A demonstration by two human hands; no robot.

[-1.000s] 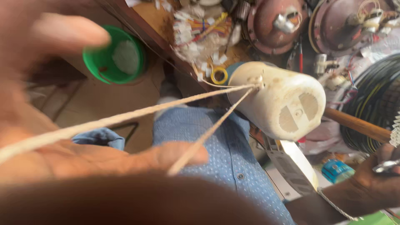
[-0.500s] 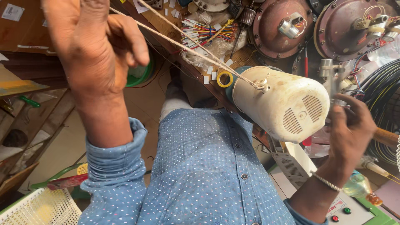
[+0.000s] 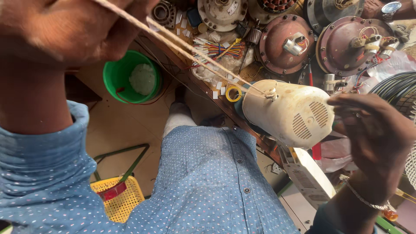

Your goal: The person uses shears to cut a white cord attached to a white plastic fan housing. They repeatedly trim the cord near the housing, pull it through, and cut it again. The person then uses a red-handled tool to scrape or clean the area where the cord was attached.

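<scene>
Cord [image 3: 195,52], already knotted on the cream motor housing [image 3: 290,112], is being pulled taut by left hand [image 3: 73,30], grip clamped; housing is being steadied by right hand [image 3: 377,130], grip closed on its far end.

A tan floor [image 3: 117,130] lies below, in daylight. On it stand a green bucket [image 3: 119,78] at far left and a yellow basket [image 3: 125,197] nearer. A cluttered wooden counter [image 3: 203,93] crosses the far right.

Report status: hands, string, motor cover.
Left hand pulling two strands of string taut. String knotted on cream motor cover. Right hand steadying cover's far end. Nothing blocking.
</scene>
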